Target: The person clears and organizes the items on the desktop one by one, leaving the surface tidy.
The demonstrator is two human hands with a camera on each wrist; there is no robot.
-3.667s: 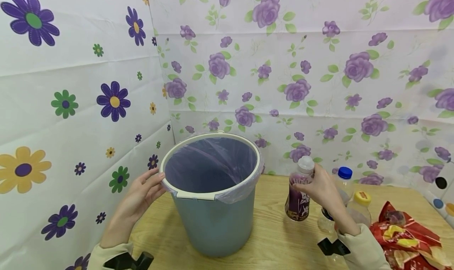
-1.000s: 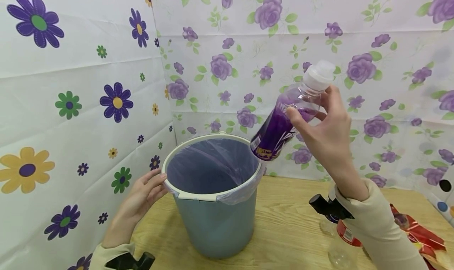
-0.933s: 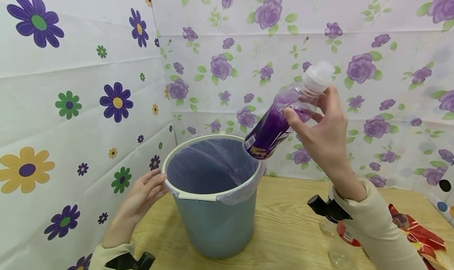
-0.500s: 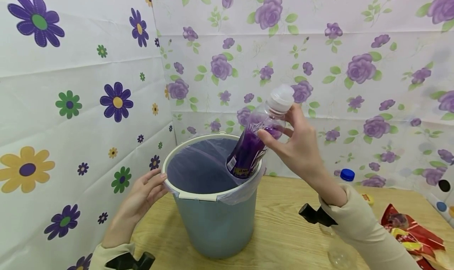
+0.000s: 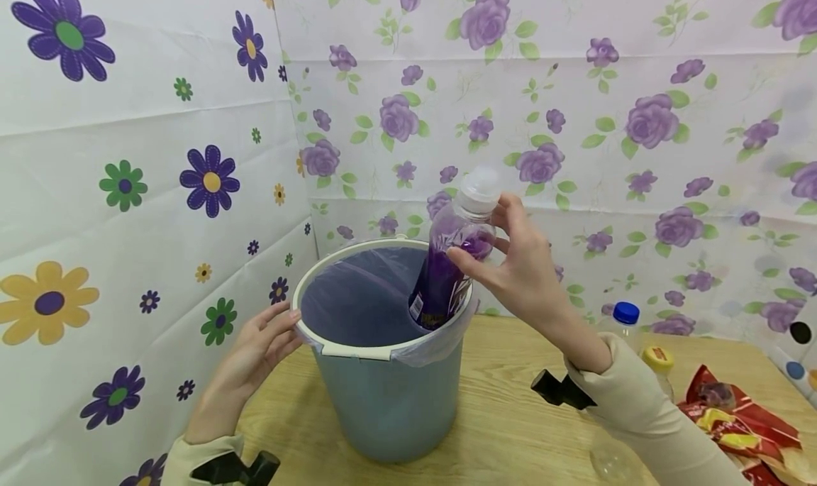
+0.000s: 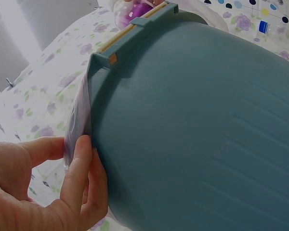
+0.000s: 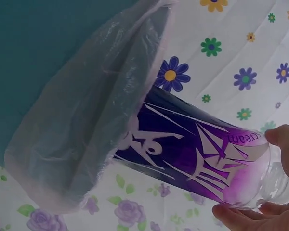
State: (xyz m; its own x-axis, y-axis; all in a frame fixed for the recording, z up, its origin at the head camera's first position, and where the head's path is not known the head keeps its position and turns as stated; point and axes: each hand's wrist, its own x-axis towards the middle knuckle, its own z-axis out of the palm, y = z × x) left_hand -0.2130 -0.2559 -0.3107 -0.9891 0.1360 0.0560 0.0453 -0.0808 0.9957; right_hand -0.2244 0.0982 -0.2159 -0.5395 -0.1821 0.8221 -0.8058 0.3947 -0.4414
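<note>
A blue-grey bucket (image 5: 392,401) with a cream rim stands on the table, a thin translucent liner bag (image 5: 424,348) folded over its edge. My left hand (image 5: 252,362) pinches the lined rim at the left, thumb and fingers on either side, as the left wrist view shows. My right hand (image 5: 526,273) grips a purple-labelled plastic bottle (image 7: 183,149) near its neck. The bottle has a white cap (image 5: 479,190) and leans slightly, cap up. Its base is inside the bucket's mouth near the right rim. The bucket's bottom is hidden from view.
Right of the bucket, on the wooden table (image 5: 510,415), stand a blue-capped clear bottle (image 5: 625,323) and a yellow-capped one (image 5: 659,362). A clear bottle (image 5: 613,457) shows under the right sleeve. Red snack packets (image 5: 740,415) lie farther right. Flowered sheets (image 5: 574,81) hang behind and left.
The right hand has lifted the purple bottle from the table, carried it left and lowered its base into the bucket's mouth, more upright now. The left hand stays on the rim.
</note>
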